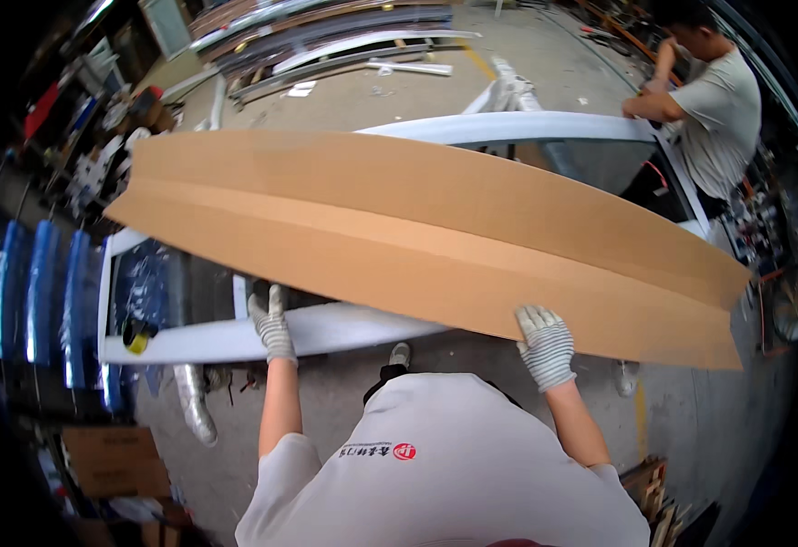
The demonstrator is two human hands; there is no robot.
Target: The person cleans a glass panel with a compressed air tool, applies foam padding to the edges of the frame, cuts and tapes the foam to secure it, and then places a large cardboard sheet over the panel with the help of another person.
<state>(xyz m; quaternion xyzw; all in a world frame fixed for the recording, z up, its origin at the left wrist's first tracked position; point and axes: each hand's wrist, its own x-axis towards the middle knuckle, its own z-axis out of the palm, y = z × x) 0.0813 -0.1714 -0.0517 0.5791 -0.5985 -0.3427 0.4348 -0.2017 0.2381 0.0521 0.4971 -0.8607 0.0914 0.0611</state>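
A long brown cardboard sheet (399,232), creased along its length, lies slantwise across the view above a white frame (353,328). Both my hands wear pale gloves with striped backs. At the near edge, left of the middle, my left hand (273,324) grips the cardboard, its fingertips partly hidden at the edge. My right hand (546,346) is closed over the same edge farther right, fingers on top and thumb out of sight. Much of the frame is covered by the sheet.
A co-worker (714,100) stands at the frame's far right end, arms bent over it. Rolls of blue film (39,292) stand at left. A tape roll (134,337) sits on the frame's left corner. Long profiles (326,46) are stacked at the back; a cardboard box (116,460) is lower left.
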